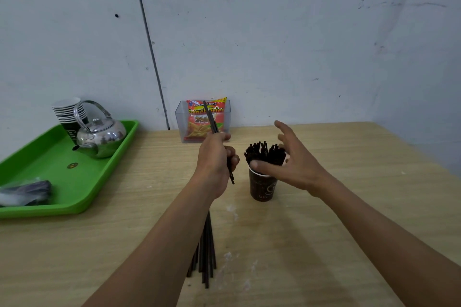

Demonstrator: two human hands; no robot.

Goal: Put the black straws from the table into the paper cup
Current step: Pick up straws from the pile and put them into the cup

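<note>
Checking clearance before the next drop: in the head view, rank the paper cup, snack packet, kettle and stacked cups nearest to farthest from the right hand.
1. paper cup, just below the right hand, at centre.
2. snack packet, in the clear box by the wall, to the left.
3. kettle, on the green tray, far left.
4. stacked cups, behind the kettle, farthest.

Both bare forearms reach forward from the bottom edge. The left hand (215, 157) is raised with its back to the camera, fingers curled round a thin black plastic straw (211, 119) that stands almost upright. The right hand (296, 164) is loose, fingers spread, thumb sticking out leftward.
</note>
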